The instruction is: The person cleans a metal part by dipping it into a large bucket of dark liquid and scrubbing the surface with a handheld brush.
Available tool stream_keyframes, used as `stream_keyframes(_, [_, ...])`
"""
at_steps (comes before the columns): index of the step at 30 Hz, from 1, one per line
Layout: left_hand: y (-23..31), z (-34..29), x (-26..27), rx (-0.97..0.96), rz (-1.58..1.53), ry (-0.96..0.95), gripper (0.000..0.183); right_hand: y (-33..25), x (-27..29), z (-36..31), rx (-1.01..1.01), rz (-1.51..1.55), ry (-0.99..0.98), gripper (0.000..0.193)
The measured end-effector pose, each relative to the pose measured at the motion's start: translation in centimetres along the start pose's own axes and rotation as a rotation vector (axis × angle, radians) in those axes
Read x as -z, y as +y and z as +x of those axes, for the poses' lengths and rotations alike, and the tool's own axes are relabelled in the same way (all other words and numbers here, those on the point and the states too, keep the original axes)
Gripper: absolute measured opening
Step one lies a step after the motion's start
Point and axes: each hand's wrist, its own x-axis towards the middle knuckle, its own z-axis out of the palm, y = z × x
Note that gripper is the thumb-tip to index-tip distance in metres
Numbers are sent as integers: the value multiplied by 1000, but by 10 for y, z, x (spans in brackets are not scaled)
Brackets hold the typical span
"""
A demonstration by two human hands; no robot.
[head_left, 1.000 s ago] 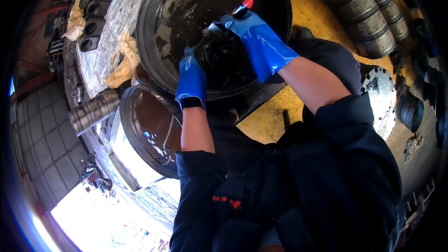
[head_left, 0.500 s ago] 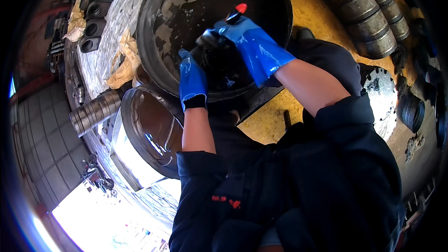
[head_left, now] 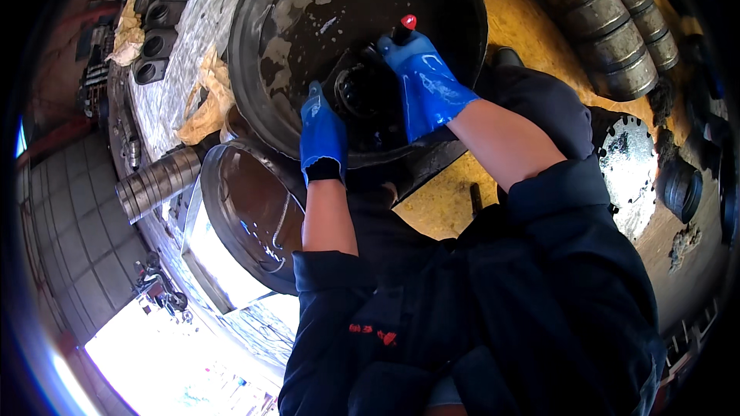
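Note:
Over a wide round basin [head_left: 245, 69] of dark liquid, both my hands wear blue rubber gloves. My right hand [head_left: 420, 69] is closed round a brush [head_left: 408, 22] whose dark handle ends in a red tip. Its bristle end is hard to make out against the dark metal. On the near left side of the basin, my left hand [head_left: 322, 127] grips the edge of a dark, wet, ring-shaped metal part [head_left: 356, 94]. The part has a round opening, and its lower side blends into the liquid. Pale foam patches float at the basin's far left.
A metal bucket [head_left: 239, 185] with a wire handle stands left of my knees. Beyond it lie a ribbed metal cylinder [head_left: 162, 181], a tan rag [head_left: 210, 100] and several dark ringed parts [head_left: 158, 45]. Large ribbed cylinders [head_left: 601, 23] lie on the yellow floor at far right.
My right hand has moved slightly right and nearer to me with the brush, whose head has swung from above the ring part down beside it. My left hand stays nearly in place.

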Motion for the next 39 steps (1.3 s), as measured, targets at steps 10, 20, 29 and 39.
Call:
stream_keyframes(10, [2, 5, -3, 20, -45, -30, 51, -5, 7, 0, 64, -138, -42, 28])
stream_keyframes(20, [34, 4, 9, 63, -105, -100, 51, 0, 12, 8, 155, -108, -53, 22])
stream_keyframes(29, [33, 10, 6, 170, -338, -146, 47, -15, 4, -2, 142, 1, -272, 35])
stream_keyframes(39, [54, 7, 27, 88, -358, 43, 43, -48, 25, -9, 102, 18, -34, 31])
